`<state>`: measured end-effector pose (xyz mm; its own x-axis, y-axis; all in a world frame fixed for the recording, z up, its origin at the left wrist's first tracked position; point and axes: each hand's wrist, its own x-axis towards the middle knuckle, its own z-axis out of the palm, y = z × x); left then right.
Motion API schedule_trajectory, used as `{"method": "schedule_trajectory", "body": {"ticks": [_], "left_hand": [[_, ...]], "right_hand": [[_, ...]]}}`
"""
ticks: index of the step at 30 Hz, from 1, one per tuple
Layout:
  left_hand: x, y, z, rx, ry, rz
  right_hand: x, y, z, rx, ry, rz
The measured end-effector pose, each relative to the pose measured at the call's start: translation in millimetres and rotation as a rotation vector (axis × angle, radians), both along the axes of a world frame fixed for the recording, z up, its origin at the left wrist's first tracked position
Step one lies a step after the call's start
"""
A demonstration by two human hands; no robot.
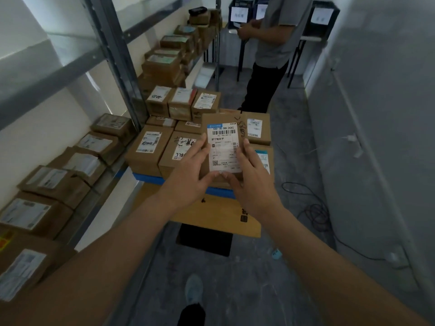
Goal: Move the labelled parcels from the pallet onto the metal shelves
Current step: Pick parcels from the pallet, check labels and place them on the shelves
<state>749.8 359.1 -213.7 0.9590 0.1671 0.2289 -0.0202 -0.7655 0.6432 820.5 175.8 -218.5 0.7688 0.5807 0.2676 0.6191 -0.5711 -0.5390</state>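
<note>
Both hands, left hand (188,170) and right hand (253,182), fingers clamped on labelled parcel (223,147) above the pallet stack (150,149).

My one camera sits on the head, looking forward and down an aisle: shelves (70,147) close on the left, pallet (150,178) near ahead, floor (270,285) directly beneath. No second view.

Bare forearms, left hand (188,177) and right hand (253,184) ungloved; pale blue-grey sneaker (193,289) and black trouser leg (191,314), bottom centre.
</note>
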Motion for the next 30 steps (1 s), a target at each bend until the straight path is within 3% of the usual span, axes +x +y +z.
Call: {"method": "schedule_trajectory", "body": {"ticks": [19, 30], "left_hand": [[198.9, 97.2, -35.3, -0.112, 0.138, -0.152], [296.5, 103.0, -46.0, -0.080, 0.193, -0.042]], "right_hand": [[163.8, 95.7, -28.7, -0.087, 0.095, -0.218], [272.7, 113.1, -55.4, -0.047, 0.144, -0.173]]}}
